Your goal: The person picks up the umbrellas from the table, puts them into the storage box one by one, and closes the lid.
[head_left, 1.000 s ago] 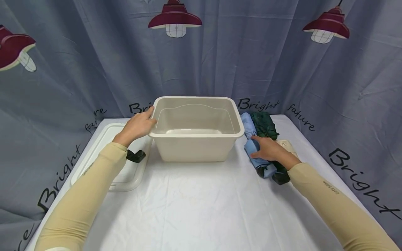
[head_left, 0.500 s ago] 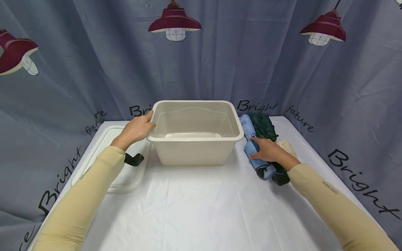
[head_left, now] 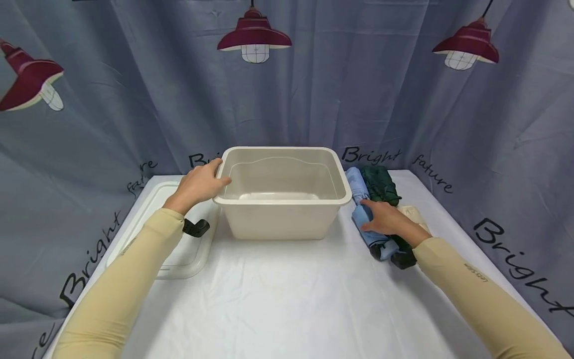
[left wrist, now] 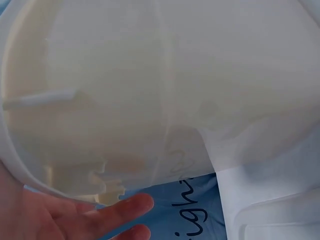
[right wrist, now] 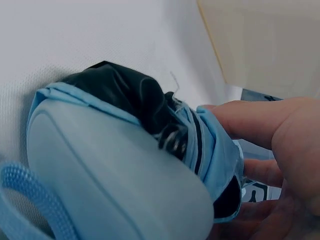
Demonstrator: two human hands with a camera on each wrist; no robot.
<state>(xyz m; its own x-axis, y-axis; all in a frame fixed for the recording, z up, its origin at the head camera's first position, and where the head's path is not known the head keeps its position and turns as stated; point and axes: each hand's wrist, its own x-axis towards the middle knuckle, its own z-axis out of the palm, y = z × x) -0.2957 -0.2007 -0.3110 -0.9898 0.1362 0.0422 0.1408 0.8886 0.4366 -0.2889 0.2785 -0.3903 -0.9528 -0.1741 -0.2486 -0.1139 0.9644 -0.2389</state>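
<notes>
A cream plastic storage bin [head_left: 280, 222] stands upright at the middle of the table, its inside bare. My left hand [head_left: 202, 185] holds its left rim, thumb over the edge. In the left wrist view the fingers [left wrist: 135, 204] extend outside, beneath the rim. A light blue folding umbrella [head_left: 365, 225] lies right of the bin. My right hand [head_left: 387, 219] grips it, thumb on one side and fingers on the other. Its smooth handle [right wrist: 115, 170], cord loop [right wrist: 35, 205] and dark underside cloth [right wrist: 120, 85] show in the right wrist view.
A white lid [head_left: 193, 257] lies flat on the table's left side, partly beneath my left arm. Beyond my right hand lie a dark green bundle [head_left: 380, 183] and a cream bundle [head_left: 414, 217]. A grey-blue curtain [head_left: 314, 89] hangs close behind the table.
My left thumb has slid inward over the bin's rim. The right hand keeps its place on the umbrella. The head view has tilted slightly, so the bin sits lower in the picture.
</notes>
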